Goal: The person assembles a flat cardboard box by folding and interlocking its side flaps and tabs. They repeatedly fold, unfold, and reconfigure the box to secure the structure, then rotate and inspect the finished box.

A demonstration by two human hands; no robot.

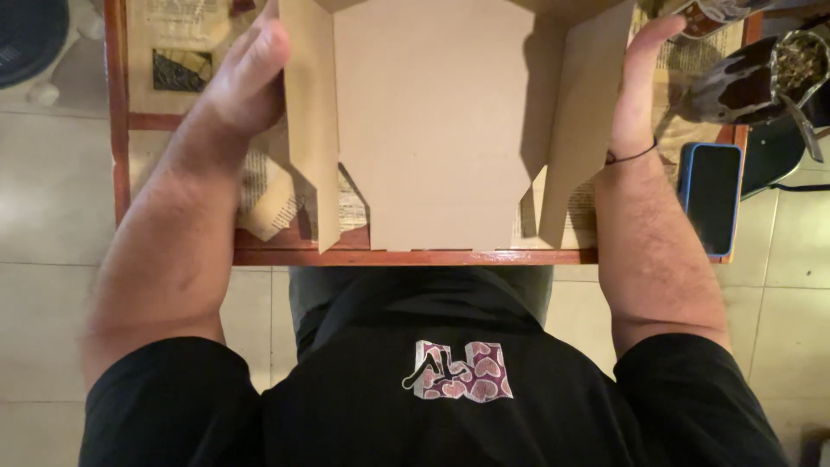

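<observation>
Head view, looking down. A flat brown cardboard box blank [432,130] lies on the red-framed counter [415,257], its centre panel reaching almost to the near edge. The left hand [251,73] is spread flat, palm against the outside of the raised left flap [307,121]; the right hand [640,82] is likewise open, fingers extended, pressed to the outside of the raised right flap [588,130] — neither hand pinches anything.

Risks, as judgement: the flaps are held only by palm pressure, so uneven pushing could let one spring outward or crease off its score line. The right hand sits close to a dark container of small pieces [761,78] with a metal tool [804,130] at the far right; an outward sweep of that flap or elbow could tip it. A blue-cased phone [711,199] lies at the counter's right near corner, just beside the right forearm, and a nudge might slide it off.

Room: the counter is narrow — its surface, covered with printed paper [173,35], is little wider than the blank. Tiled floor [52,216] lies to either side.
</observation>
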